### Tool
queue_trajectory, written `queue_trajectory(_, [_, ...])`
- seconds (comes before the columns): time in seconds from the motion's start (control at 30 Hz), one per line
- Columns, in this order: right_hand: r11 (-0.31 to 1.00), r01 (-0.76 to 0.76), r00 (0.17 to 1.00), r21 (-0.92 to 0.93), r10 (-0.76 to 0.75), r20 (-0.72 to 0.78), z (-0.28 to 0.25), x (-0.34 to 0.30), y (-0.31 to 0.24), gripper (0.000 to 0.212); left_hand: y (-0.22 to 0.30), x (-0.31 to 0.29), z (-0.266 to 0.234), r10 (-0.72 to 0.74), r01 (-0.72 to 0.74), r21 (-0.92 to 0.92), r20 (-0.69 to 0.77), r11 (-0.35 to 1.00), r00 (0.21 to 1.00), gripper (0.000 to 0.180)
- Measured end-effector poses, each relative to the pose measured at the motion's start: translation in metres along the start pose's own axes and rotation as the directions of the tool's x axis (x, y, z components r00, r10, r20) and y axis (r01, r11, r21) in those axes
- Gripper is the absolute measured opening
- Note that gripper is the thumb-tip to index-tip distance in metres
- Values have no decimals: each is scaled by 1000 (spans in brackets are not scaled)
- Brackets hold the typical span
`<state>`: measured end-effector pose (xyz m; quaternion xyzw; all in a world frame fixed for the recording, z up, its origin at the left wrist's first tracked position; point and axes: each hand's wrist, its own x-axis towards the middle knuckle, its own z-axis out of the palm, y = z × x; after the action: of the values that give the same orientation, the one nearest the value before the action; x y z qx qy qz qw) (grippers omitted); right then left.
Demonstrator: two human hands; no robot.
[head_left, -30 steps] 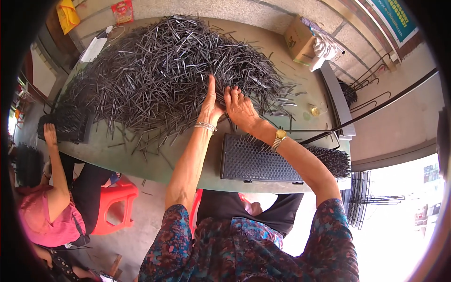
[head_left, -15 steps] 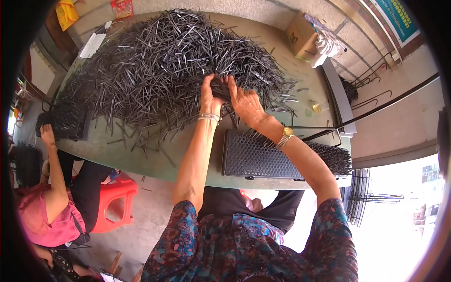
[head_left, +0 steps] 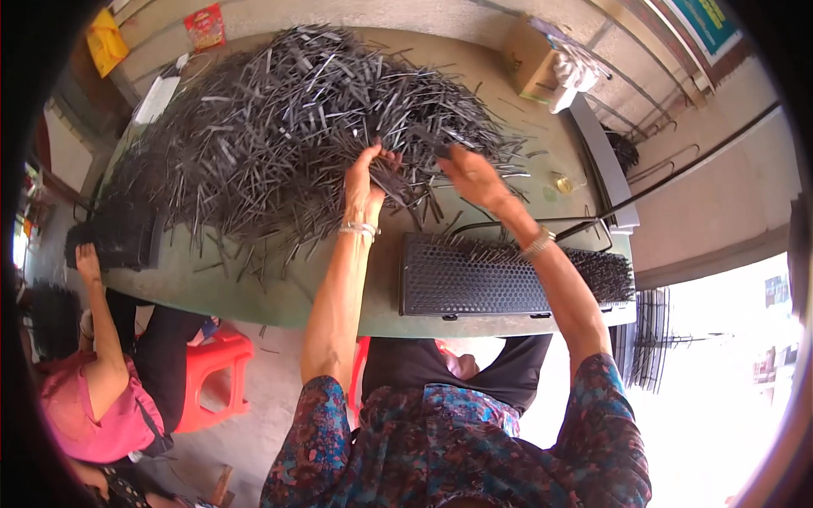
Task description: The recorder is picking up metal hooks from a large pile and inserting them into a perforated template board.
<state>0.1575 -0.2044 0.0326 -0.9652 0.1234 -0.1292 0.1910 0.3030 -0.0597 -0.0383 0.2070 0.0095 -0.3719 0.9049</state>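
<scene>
A big heap of thin black strips (head_left: 279, 118) covers much of the table. At its near edge my left hand (head_left: 364, 184) is closed round a small bunch of black strips (head_left: 391, 179), which fans out past the fingers. My right hand (head_left: 476, 179) is a little to the right, smeared by motion, its fingertips pinched on what look like a few dark strips (head_left: 435, 142). Below my right wrist lies a black tray with rows of holes (head_left: 470, 284). Many black strips stand upright in its right end and along its far edge.
To the left, a co-worker's hand (head_left: 87, 261) touches another black tray (head_left: 135, 233) of strips. A cardboard box (head_left: 532, 63) with a white cloth (head_left: 576, 78) stands at the back right. A dark rod (head_left: 669, 178) slants over the right side. A red stool (head_left: 222, 381) is on the floor.
My hands have come apart: the right has moved right and slightly down from the bunch, while the left keeps hold of its strips and has shifted slightly left.
</scene>
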Motion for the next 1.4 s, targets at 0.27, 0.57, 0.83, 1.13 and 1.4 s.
queue_trajectory(0.27, [887, 211, 970, -411, -241, -23, 71, 24, -65, 26, 6, -16, -34, -208, 187, 263, 54, 947, 977, 50])
queue_trajectory(0.57, [877, 134, 991, -461, -114, 70, 94, 19, -85, 37, 24, -25, -39, -171, 253, 379, -238, 890, 956, 63])
queue_trajectory(0.83, [978, -165, 966, 129, 134, 222, 77, 35, -68, 56, 12, -20, -44, -193, 204, 151, -82, 967, 978, 41])
queue_trajectory(1.13, [834, -220, 965, 505, 112, 235, 99, 43, -62, 75, 4, -47, -46, -112, 114, 133, -23, 984, 993, 32])
queue_trajectory(1.4, [764, 5, 996, 645, -62, 66, 78, 19, -105, 116, 3, -53, -62, 434, -462, 794, 282, 395, 856, 43])
